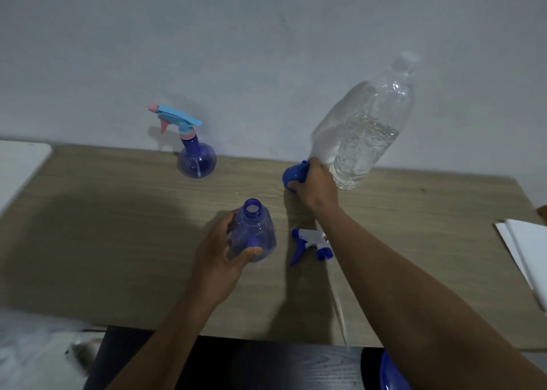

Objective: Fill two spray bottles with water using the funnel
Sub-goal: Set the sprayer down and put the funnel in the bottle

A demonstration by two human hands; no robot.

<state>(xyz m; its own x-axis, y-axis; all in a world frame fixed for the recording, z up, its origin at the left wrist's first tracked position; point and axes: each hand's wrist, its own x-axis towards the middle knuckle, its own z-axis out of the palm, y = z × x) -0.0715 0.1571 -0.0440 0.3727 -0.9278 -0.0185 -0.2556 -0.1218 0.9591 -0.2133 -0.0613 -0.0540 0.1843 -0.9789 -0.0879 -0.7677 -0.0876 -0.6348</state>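
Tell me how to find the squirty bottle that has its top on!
Start at the wooden table and look to its far edge, by the grey wall. There stands a round purple spray bottle, left of the big clear water bottle. It alone wears a pink-and-blue trigger top; the other purple bottle, in the left hand, is open.

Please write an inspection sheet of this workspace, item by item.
Surface: wooden table, partly in shadow.
Job's things: open blue bottle, spray head lying beside it; round spray bottle upright at the back, head on; water bottle partly full; blue funnel.
Clutter: white papers at the right edge.
Hands: left hand holds the open blue bottle; right hand grips the funnel.
Cables: nothing seen.
Surroundings: plain wall behind the table.
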